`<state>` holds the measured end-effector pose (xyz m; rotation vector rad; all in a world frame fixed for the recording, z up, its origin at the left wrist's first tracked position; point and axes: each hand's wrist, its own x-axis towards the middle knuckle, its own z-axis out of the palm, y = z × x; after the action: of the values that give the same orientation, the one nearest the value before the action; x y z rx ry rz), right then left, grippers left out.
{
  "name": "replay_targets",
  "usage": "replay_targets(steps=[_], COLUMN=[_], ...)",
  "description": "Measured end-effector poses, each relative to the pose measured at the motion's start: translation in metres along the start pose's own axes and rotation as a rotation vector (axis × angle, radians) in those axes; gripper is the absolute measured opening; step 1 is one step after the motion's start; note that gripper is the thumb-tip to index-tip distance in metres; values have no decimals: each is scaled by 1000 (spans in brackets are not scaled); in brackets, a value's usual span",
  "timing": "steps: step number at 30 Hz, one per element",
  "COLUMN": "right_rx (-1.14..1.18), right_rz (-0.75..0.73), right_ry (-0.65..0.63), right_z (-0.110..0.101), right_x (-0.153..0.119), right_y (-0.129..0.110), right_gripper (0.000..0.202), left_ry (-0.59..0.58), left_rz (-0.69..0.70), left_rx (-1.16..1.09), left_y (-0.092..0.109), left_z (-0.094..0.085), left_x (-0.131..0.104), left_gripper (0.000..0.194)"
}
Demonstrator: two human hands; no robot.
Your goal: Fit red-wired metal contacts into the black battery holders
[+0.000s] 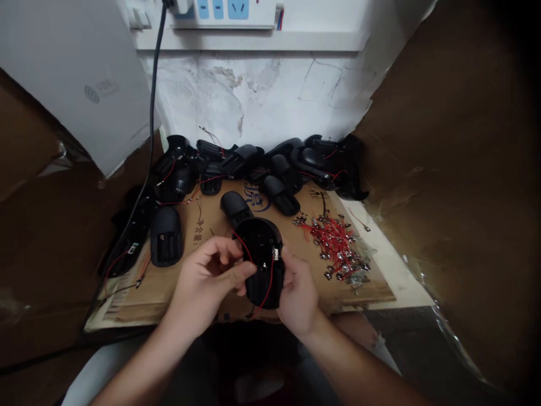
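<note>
A glossy black plastic housing [264, 237] with a rounded top is held near the front edge of the cardboard. My right hand [298, 290] grips its right side, thumb beside a small white connector [276, 254]. From that connector a red wire [269, 287] hangs down over the housing's lower part. At the left side, my left hand [215, 270] is closed in a pinch, with another thin red wire [243, 242] running up from between thumb and fingers. The wire's lower end is hidden by the fingers. Behind the housing lies a black shell with an open compartment [235, 206].
Several black housings [281, 194] are heaped along the back wall, some with red wires. More lie at left, including one upright shell [165, 235]. A pile of red wires with metal contacts [333, 242] is at right. A black cable [153, 96] hangs from the power strip [224, 14].
</note>
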<state>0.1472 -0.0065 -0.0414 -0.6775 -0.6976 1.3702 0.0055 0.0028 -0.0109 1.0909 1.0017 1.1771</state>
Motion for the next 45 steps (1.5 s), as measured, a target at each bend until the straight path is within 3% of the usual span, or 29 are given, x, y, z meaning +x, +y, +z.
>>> replay_targets(steps=[4, 8, 16, 21, 26, 32, 35, 38, 41, 45], right_rx=[-62, -133, -83, -30, -33, 90, 148, 181, 243, 204], right_rz=[12, -24, 82, 211, 227, 270, 407, 454, 362, 258], right_ry=[-82, -103, -25, -19, 19, -9, -73, 3, 175, 264], right_z=[-3, -6, -4, -6, -5, 1, -6, -14, -17, -17], right_x=[-1, -1, -2, -5, -4, -14, -27, -39, -46, -46], right_y=[-1, 0, 0, 0, 2, -25, -43, -49, -44, -36], right_gripper=[43, 41, 35, 39, 39, 43, 53, 57, 45, 42], left_ry=[12, -19, -23, -59, -94, -173, -51, 148, 253, 299], left_rz=[-239, -357, -373, -397, -410, -248, -70, 209, 444, 581], left_rx=[-206, -235, -267, -294, -259, -241, -104, 238, 678, 1201], left_y=[1, 3, -5, -8, -11, -4, -3, -6, -6, 2], left_z=[2, 1, 0, -3, -4, 0, -4, -14, -24, -37], left_x=[1, 4, 6, 7, 6, 4, 6, 9, 12, 14], left_gripper=[43, 51, 59, 55, 51, 56, 39, 25, 13, 18])
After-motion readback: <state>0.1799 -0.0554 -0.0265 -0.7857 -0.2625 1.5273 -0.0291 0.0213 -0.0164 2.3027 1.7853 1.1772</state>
